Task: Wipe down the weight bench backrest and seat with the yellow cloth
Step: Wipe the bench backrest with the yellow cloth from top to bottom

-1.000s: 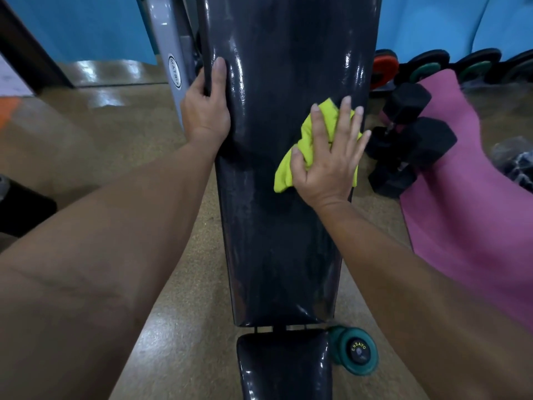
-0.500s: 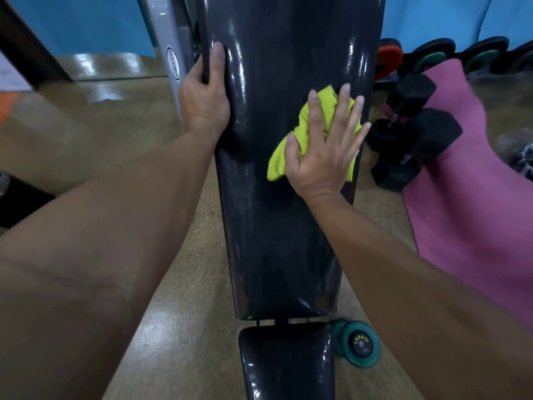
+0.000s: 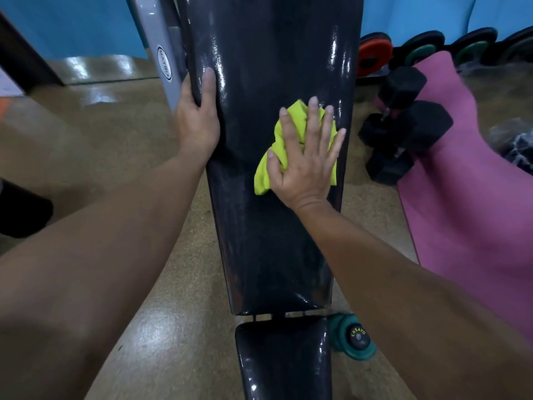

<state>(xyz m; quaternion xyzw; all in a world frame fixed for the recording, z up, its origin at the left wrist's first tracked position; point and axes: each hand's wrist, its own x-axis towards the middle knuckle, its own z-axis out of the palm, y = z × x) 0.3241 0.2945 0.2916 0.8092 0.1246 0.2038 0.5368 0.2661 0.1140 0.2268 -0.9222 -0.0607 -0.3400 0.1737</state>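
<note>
**Cloth pinned flat under the right hand on the backrest**

The yellow cloth (image 3: pixel 291 145) lies bunched on the right half of the black backrest (image 3: pixel 265 226), about midway up the part in view. The right hand (image 3: pixel 305 163) lies flat on top of it, fingers straight and spread, palm pressing the cloth against the glossy pad. Cloth shows above the fingertips, to the left of the thumb and at the right edge of the palm.

The left hand (image 3: pixel 197 122) grips the left edge of the backrest, level with the cloth but apart from it; its thumb lies on the pad's face and the fingers curl round behind the edge.

Below the backrest, across a narrow gap, is the seat (image 3: pixel 282 359). Black dumbbells (image 3: pixel 403 131) sit on the floor to the right beside a pink mat (image 3: pixel 467 197), and a green dumbbell (image 3: pixel 353 337) lies by the seat.
</note>
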